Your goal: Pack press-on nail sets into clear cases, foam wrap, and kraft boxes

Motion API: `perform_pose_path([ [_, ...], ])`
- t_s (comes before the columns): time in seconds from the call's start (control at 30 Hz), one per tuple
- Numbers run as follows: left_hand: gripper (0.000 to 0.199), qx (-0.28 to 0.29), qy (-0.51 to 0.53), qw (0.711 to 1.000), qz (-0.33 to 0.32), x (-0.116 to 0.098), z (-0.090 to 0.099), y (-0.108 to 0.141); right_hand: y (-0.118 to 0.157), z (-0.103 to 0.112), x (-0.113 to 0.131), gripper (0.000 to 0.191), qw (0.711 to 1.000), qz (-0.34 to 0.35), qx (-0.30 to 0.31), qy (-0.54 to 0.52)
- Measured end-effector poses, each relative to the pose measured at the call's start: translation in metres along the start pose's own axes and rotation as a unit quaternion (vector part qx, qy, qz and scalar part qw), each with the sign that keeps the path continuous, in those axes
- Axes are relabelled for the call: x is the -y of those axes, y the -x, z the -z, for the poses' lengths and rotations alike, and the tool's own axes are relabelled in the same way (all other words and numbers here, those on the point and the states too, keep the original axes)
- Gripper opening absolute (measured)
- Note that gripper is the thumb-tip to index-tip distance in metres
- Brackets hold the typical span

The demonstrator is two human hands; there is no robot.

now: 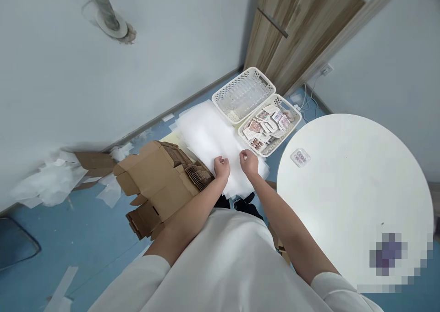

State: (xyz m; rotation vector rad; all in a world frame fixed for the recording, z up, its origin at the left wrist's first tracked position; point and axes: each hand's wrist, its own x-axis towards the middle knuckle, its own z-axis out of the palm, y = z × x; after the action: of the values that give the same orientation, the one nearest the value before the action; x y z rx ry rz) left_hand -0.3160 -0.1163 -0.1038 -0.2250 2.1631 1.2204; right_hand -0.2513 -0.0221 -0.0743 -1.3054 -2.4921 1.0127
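Note:
A stack of thin white sheets [209,133] lies in the middle of the view. Over its near part are both hands. My left hand [222,166] has its fingers curled together, and my right hand [249,163] is closed in a pinch a little to the right. Whatever the fingertips hold, if anything, is too small to make out; a sheet may lie between them. Beyond the right hand a white basket [297,121] holds many small packs with nail pictures. Another white basket [220,94] behind it contains clear plastic pieces.
Flattened brown cardboard boxes [165,177] lie left of the sheets. A round white table [343,179] stands at the right, with a small clear pack [300,157] on it. Crumpled white wrapping [51,179] lies on the floor at far left. Behind the baskets is a wooden cabinet [292,9].

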Motion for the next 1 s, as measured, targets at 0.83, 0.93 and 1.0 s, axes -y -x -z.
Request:
perform_pose_path([
  [0.83, 0.085, 0.382, -0.301, 0.854, -0.186, 0.024, -0.170, 0.225, 0.217, 0.167, -0.244, 0.055, 0.802, -0.340, -0.344, -0.351],
  [0.93, 0.074, 0.387, -0.416, 0.758, -0.320, 0.040, -0.187, 0.246, 0.245, 0.167, -0.273, 0.054, 0.805, -0.355, -0.348, -0.324],
  [1.0, 0.069, 0.362, -0.492, 0.681, -0.404, 0.050, -0.195, 0.255, 0.261, 0.168, -0.287, 0.053, 0.820, -0.351, -0.348, -0.288],
])
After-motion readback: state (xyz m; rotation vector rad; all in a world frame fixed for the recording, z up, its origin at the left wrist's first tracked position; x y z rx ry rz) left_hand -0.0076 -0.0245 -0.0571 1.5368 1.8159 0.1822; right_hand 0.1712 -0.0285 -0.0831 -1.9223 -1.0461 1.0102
